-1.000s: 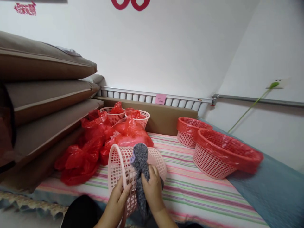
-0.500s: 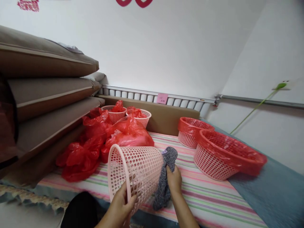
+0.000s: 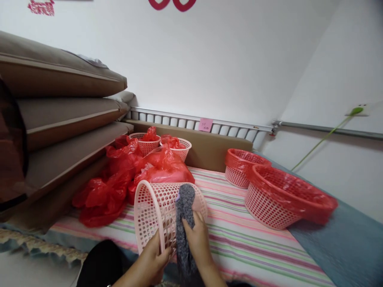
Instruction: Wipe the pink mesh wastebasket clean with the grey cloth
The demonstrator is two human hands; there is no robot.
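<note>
A pink perforated basket (image 3: 143,215) lies tilted on its side, its open rim facing left. My left hand (image 3: 154,255) grips the rim at the lower side, fingers inside and thumb outside. My right hand (image 3: 197,235) holds a dark grey cloth (image 3: 186,199) against the basket's outer side wall. The cloth hangs down below that hand, and a small purple patch shows at its upper left edge. Part of the basket's wall is hidden behind the cloth and the right hand.
Red plastic bags (image 3: 104,199) lie at the left, before two small pink baskets (image 3: 149,148). Two baskets lined with red plastic (image 3: 269,207) stand at the right on the striped cloth (image 3: 263,255). Grey cushions (image 3: 66,119) are stacked at far left. A radiator (image 3: 179,119) runs along the wall.
My right hand has moved left with the grey cloth, from the basket's base end to its side wall. My left hand still holds the rim, and the basket has hardly moved.
</note>
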